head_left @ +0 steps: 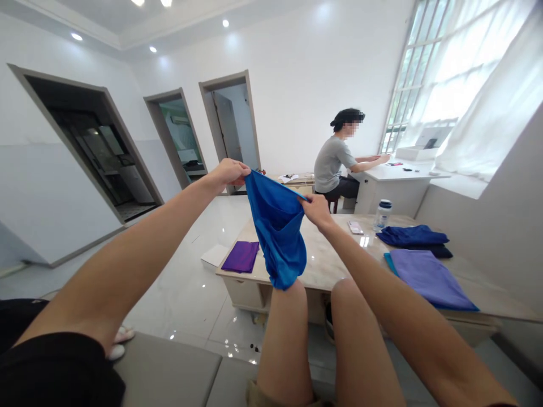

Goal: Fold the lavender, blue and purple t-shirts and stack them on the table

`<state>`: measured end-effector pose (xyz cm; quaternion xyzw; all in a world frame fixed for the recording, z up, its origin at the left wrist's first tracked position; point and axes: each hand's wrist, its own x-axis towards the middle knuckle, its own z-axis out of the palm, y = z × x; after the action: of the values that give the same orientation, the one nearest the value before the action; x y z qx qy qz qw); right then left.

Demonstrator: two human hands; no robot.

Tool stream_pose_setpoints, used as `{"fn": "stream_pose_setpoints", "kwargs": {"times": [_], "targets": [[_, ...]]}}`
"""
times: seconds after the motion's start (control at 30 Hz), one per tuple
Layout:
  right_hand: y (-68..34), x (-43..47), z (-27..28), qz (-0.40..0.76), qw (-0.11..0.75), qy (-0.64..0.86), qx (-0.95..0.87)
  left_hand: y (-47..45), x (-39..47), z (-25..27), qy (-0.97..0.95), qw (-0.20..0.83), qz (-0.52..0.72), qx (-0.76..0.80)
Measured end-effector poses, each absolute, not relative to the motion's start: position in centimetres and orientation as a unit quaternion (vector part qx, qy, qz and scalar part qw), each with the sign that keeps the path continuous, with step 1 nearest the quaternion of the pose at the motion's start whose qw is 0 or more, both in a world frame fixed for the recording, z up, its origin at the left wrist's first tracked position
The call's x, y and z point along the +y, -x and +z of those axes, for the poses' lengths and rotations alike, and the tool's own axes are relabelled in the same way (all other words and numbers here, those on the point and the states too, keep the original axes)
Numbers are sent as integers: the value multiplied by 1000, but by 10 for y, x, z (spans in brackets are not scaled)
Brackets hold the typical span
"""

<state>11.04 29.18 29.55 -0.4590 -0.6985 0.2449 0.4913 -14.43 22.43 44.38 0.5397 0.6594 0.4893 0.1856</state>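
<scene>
A blue piece of soft fabric hangs in front of me, its top edge stretched between my two hands. My left hand pinches the upper left corner. My right hand grips the other end of that edge, a little lower. Between them the cloth sags in folds, and its bunched lower end hangs at my knee. Whether it is a garment or a plain cloth I cannot tell. Behind it on the low table lies a folded purple cloth, left of the hanging fabric.
On the table's right side are a folded lavender cloth, a folded dark blue cloth, a water bottle and a phone. A white box stands beyond the table's left end. Another person sits at a white desk.
</scene>
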Motion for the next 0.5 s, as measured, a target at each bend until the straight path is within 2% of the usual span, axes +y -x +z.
{"fn": "stream_pose_setpoints", "kwargs": {"times": [0.13,0.23,0.37,0.5], "targets": [[-178,296,346,34,428,525,-735,135,228,447,-544,150,507,651],[-215,296,374,-50,377,576,-724,122,229,455,-540,132,535,636],[-256,297,381,-58,348,646,-677,122,218,475,-518,103,572,627],[-302,296,372,-37,362,697,-618,147,197,485,-477,64,597,642]]}}
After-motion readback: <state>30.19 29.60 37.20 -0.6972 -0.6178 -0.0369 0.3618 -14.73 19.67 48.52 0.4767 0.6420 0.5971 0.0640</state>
